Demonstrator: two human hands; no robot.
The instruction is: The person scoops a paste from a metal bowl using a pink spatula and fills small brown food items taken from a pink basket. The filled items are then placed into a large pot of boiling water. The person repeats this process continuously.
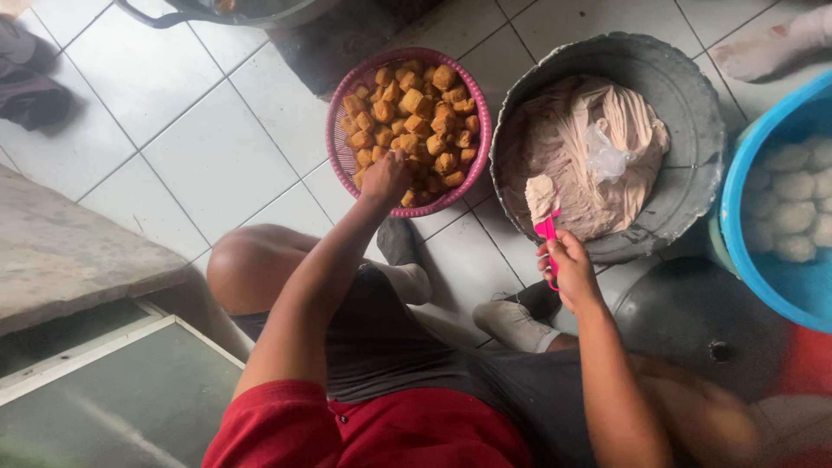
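The left hand (384,176) reaches up into the pink basket (336,139) at top centre, fingers curled over the fried tofu puffs (416,113) at its lower edge; whether the grip has closed on one cannot be told. The right hand (568,269), lower right of it, is clenched on a pink spatula (547,232) whose long axis points up, paste-laden tip over the grey basin (693,104) of pale paste (576,139).

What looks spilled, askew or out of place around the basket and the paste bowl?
Nothing is spilled. One oddity: a clear plastic bag lies crumpled on the pale paste in the grey bowl. The pink basket of fried tofu cubes sits level on the tiles.
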